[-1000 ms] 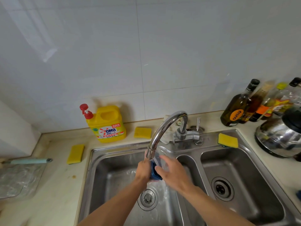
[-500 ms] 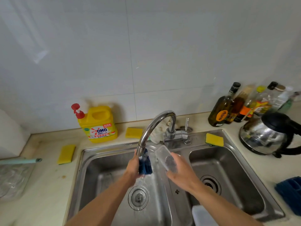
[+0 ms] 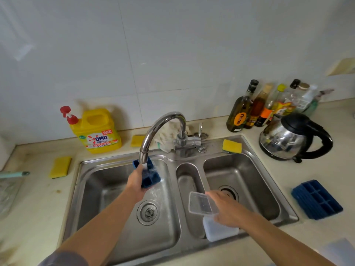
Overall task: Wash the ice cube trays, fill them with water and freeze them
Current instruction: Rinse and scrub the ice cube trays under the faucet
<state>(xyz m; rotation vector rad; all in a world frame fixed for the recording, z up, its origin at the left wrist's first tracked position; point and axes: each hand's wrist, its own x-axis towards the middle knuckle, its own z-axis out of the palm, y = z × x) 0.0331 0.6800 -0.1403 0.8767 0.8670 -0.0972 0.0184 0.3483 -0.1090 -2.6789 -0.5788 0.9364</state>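
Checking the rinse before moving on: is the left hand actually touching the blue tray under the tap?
Touching. The head view shows the left hand wrapped around the edge of the blue ice cube tray, holding it under the faucet stream.

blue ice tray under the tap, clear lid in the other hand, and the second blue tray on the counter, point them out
blue ice tray [image 3: 151, 178]: head view, lower compartments beside the left hand's fingers.
clear lid [image 3: 200, 204]: head view, middle of its flat panel.
second blue tray [image 3: 317, 199]: head view, a centre compartment, on the counter right of the sink.

Two bare forearms; left hand [image 3: 136, 182] and right hand [image 3: 226, 209] ungloved; grey sleeve edge [image 3: 65, 258] showed at left upper arm.
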